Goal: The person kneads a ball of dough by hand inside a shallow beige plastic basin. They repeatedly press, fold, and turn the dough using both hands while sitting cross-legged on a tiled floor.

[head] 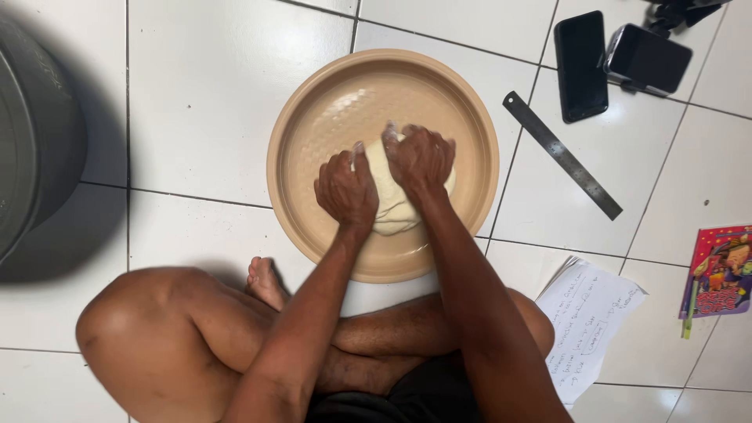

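The bowl (298, 133), wide, round and tan, sits on the white tiled floor (204, 94) straight in front of a person seated cross-legged, whose shins lie just behind its near rim and partly over it. Inside the bowl, a little toward the near side of its middle, lies a pale lump of dough (392, 213). Both hands are in the bowl and press down on the dough side by side, backs up. The left hand (346, 188) is curled into a loose fist on the dough's left part, knuckles bent and fingers tucked under. The right hand (421, 159) lies over the dough's top and right part, fingers bent and digging in, with flour on the fingertips. Right of the bowl, close to its rim, a steel ruler (562, 154) lies slantwise on the tiles. Beyond the ruler, farther from the bowl, a dark phone (580, 65) lies flat, with a second dark device (647, 57) just beside it. Near the bowl's near right side lie handwritten papers (587, 321), and farther right a bright booklet (718, 272). Well left of the bowl stands a grey bin (35, 125).
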